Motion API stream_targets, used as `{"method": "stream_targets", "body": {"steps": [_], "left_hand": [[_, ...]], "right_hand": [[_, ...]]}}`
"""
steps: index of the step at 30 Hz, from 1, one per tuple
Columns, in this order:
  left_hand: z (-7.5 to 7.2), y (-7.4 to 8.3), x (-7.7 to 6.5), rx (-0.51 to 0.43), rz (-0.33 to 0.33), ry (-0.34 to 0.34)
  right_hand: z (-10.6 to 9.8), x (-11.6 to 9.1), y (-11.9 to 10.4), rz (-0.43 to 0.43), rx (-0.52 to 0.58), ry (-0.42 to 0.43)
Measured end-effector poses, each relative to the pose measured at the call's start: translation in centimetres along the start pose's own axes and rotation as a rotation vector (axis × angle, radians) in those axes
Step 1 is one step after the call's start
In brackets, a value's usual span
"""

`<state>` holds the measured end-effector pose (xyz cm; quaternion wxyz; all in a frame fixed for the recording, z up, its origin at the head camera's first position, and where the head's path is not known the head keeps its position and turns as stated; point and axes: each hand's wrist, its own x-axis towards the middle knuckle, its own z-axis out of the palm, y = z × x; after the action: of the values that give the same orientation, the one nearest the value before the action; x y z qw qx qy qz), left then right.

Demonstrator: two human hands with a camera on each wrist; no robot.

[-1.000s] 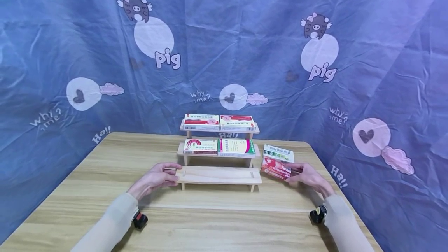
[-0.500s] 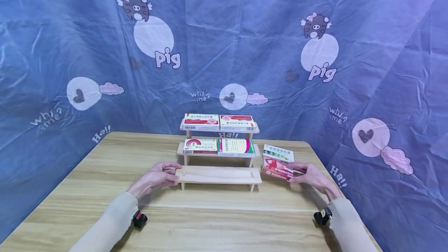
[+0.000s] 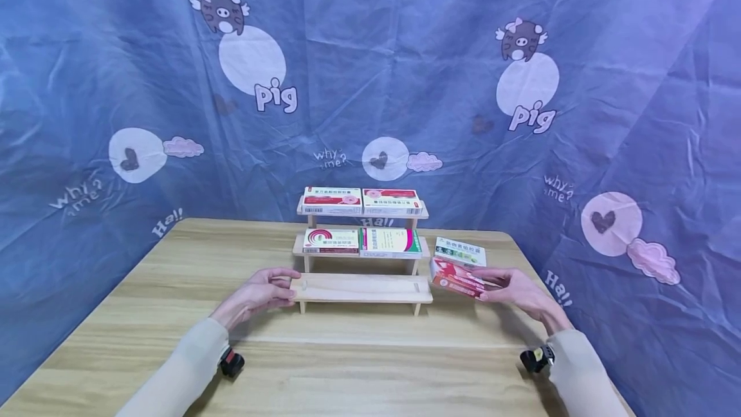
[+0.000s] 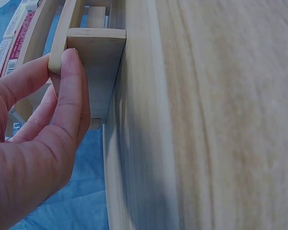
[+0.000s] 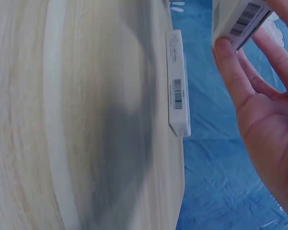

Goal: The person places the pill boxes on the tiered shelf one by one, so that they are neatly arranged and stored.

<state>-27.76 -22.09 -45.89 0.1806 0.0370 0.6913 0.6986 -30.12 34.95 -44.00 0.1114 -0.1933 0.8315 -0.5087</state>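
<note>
My left hand (image 3: 257, 296) pinches the left end of the lowest shelf (image 3: 361, 289) of a three-tier wooden display stand. In the left wrist view its thumb and fingers (image 4: 69, 91) sit on either side of the board end. Off the stand's right side, my right hand (image 3: 517, 293) grips a red medicine box (image 3: 454, 275) by its right end. That box's barcoded end (image 5: 245, 19) shows raised above the tabletop in the right wrist view. Behind it lies a white and green medicine box (image 3: 461, 250), partly overlapped by the red one in the head view.
Two red and white boxes (image 3: 332, 200) lie side by side on the top shelf. The middle shelf bears a box with red rings (image 3: 331, 240) and a green and magenta box (image 3: 390, 242). A blue patterned cloth (image 3: 370, 82) hangs behind the wooden table (image 3: 289, 372).
My right hand has shifted slightly right, with the red box turning a little and shifting slightly in its grip. The left hand and the stand stay put.
</note>
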Motion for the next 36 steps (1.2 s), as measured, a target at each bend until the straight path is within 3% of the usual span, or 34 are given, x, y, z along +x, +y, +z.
{"method": "stream_targets", "body": {"steps": [14,26,36], "left_hand": [[0.3,0.0,0.1,0.005,0.004,-0.001],[0.1,-0.2,-0.3,0.011,0.007,0.001],[0.1,0.0,-0.2,-0.010,0.010,-0.018]], "right_hand": [[2.9,1.1,-1.7,-0.105,0.026,-0.090],[5.9,2.7,-3.3,-0.097,0.069,-0.148],[8.3,3.9,-3.8,-0.063,0.094,-0.108]]}}
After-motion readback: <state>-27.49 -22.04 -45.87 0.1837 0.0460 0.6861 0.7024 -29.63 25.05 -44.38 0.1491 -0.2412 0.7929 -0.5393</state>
